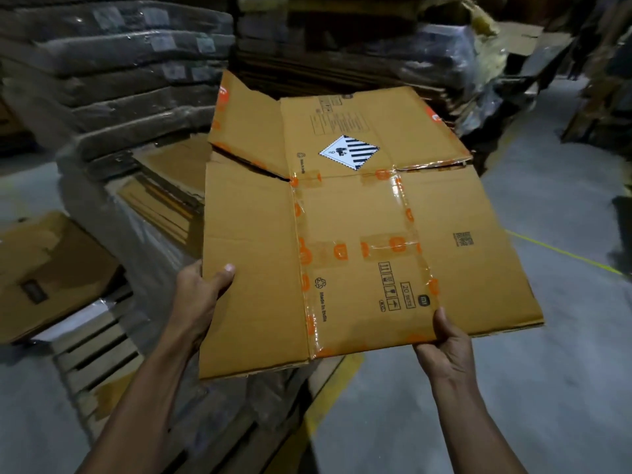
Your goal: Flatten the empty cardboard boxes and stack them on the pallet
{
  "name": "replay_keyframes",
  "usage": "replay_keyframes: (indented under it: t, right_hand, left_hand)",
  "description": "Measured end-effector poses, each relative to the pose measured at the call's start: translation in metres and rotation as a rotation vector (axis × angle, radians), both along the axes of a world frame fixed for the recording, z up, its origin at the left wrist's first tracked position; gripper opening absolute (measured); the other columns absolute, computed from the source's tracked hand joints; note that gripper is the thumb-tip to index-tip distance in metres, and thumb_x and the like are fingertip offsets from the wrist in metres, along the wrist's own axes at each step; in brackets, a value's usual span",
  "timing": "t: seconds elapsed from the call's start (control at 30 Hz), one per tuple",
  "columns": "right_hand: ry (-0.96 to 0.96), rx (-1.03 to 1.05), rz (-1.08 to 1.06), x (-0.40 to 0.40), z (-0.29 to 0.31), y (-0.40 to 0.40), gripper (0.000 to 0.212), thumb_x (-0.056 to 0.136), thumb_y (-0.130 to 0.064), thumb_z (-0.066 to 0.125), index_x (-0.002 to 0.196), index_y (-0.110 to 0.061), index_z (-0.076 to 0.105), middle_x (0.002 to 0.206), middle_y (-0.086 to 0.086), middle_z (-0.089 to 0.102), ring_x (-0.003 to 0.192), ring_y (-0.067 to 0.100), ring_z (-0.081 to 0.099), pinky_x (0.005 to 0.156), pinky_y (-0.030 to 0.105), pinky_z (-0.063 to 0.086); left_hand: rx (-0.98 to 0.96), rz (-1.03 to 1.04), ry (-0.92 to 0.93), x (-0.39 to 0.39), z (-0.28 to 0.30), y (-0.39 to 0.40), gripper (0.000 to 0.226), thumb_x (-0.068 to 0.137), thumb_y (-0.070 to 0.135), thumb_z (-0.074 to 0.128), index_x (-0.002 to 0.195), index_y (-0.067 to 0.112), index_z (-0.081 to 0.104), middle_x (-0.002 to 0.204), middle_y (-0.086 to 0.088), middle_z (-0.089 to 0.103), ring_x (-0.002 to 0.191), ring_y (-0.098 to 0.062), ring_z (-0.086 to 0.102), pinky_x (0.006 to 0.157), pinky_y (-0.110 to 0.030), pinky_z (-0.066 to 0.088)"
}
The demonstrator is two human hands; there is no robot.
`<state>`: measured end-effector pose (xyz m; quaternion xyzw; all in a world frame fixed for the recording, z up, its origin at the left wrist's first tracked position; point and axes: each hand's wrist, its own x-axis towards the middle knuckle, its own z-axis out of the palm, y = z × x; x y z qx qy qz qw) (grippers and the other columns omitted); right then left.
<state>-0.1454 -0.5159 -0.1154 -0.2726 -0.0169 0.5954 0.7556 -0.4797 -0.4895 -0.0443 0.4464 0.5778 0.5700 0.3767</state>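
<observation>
From my feed: flattened cardboard box is up in the air in front of the person, held roughly level, tilted a bit toward the camera, both hands on it. Left hand grips the box's near-left edge, thumb on the top face, fingers curled under out of sight. Right hand pinches the box's near edge right of centre, thumb on top just below the printed handling symbols, fingers underneath. Box is opened out flat: flaps spread, far-left flap kinked upward, clear tape with orange logos running along the seams, a black-and-white striped diamond hazard label on the far panel, "Made in India" print near the middle seam. Directly under the box's near-left part and extending toward the camera I see a wooden pallet, slats visible, partly covered with plastic wrap. Left of the box, on the pallet, a stack of flattened cardboard lies wrapped in clear film. Further left of the box another brown carton sits at the pallet's edge. Behind the box, tall stacks of wrapped dark bundles; detail there is blurred. Right of the box is grey concrete floor with a yellow line running across it. Box is not touching the stack.
</observation>
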Motion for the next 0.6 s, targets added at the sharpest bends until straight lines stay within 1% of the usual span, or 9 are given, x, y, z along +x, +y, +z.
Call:
replay_keyframes:
  t: [0.07,0.17,0.23,0.3,0.33,0.4,0.43,0.53,0.6]
  right_hand:
    - [0.048,0.0,0.037,-0.01,0.002,0.043,0.124,0.005,-0.002,0.1,0.123,-0.013,0.061,0.109,0.017,0.074,0.106,0.037,0.065,0.095,0.064,0.044]
    - [0.029,-0.04,0.057,-0.027,0.013,0.1,0.123,0.0,0.0,0.098,0.117,-0.013,0.062,0.1,0.017,0.076,0.102,0.036,0.064,0.081,0.062,0.046]
    - [0.071,-0.003,0.102,-0.04,0.019,0.135,0.123,0.003,0.001,0.098,0.12,-0.012,0.061,0.104,0.017,0.075,0.105,0.036,0.064,0.074,0.061,0.047]
    - [0.041,-0.05,0.143,-0.054,0.027,0.169,0.11,0.018,0.0,0.1,0.12,-0.013,0.062,0.106,0.016,0.075,0.106,0.035,0.064,0.079,0.063,0.047]
    - [0.017,-0.06,0.159,-0.06,0.033,0.185,0.087,0.039,-0.002,0.098,0.117,-0.014,0.063,0.103,0.014,0.076,0.106,0.034,0.064,0.086,0.063,0.047]
    - [-0.03,-0.123,0.201,-0.068,0.04,0.218,0.031,0.083,-0.007,0.072,0.112,-0.014,0.063,0.095,0.012,0.077,0.104,0.032,0.064,0.094,0.062,0.044]
    - [-0.042,-0.134,0.224,-0.068,0.04,0.237,0.018,0.093,-0.009,0.061,0.111,-0.014,0.063,0.092,0.012,0.077,0.102,0.032,0.064,0.093,0.062,0.044]
    - [-0.077,-0.124,0.3,-0.071,0.046,0.294,0.012,0.1,-0.011,0.051,0.106,-0.012,0.062,0.084,0.014,0.077,0.092,0.032,0.068,0.083,0.059,0.047]
    - [-0.104,-0.122,0.365,-0.07,0.052,0.33,0.013,0.102,-0.012,0.049,0.103,-0.011,0.061,0.079,0.013,0.076,0.075,0.03,0.074,0.071,0.057,0.051]
  left_hand:
    - [-0.005,0.043,-0.002,-0.017,-0.007,0.031,0.008,0.095,0.009,0.064,0.103,0.007,0.063,0.086,0.003,0.067,0.073,-0.011,0.064,0.062,-0.027,0.05]
    - [-0.004,0.084,0.004,-0.036,0.0,0.072,0.012,0.095,0.01,0.064,0.106,0.006,0.063,0.089,0.002,0.067,0.078,-0.016,0.065,0.07,-0.029,0.05]
    - [-0.007,0.11,0.002,-0.05,-0.002,0.099,0.014,0.095,0.011,0.064,0.107,0.005,0.063,0.09,0.0,0.068,0.08,-0.019,0.065,0.071,-0.03,0.051]
    - [-0.022,0.154,0.006,-0.058,-0.003,0.122,0.015,0.095,0.013,0.065,0.107,0.005,0.064,0.094,-0.005,0.069,0.084,-0.027,0.066,0.077,-0.036,0.053]
    - [-0.026,0.174,0.003,-0.063,-0.003,0.134,0.016,0.095,0.014,0.065,0.108,0.005,0.065,0.096,-0.009,0.069,0.086,-0.029,0.066,0.08,-0.039,0.053]
    - [-0.03,0.214,-0.012,-0.069,-0.005,0.158,0.02,0.095,0.013,0.065,0.111,0.002,0.064,0.098,-0.012,0.068,0.086,-0.03,0.065,0.079,-0.038,0.052]
    - [-0.03,0.235,-0.023,-0.07,-0.006,0.17,0.022,0.095,0.012,0.064,0.113,-0.001,0.064,0.098,-0.013,0.068,0.085,-0.029,0.064,0.077,-0.036,0.052]
    - [-0.025,0.295,-0.046,-0.067,-0.009,0.205,0.021,0.096,0.012,0.063,0.114,0.0,0.062,0.097,-0.011,0.067,0.079,-0.023,0.064,0.07,-0.03,0.051]
    - [-0.032,0.341,-0.063,-0.062,-0.011,0.23,0.02,0.096,0.012,0.063,0.114,0.003,0.061,0.094,-0.007,0.067,0.077,-0.018,0.063,0.066,-0.029,0.049]
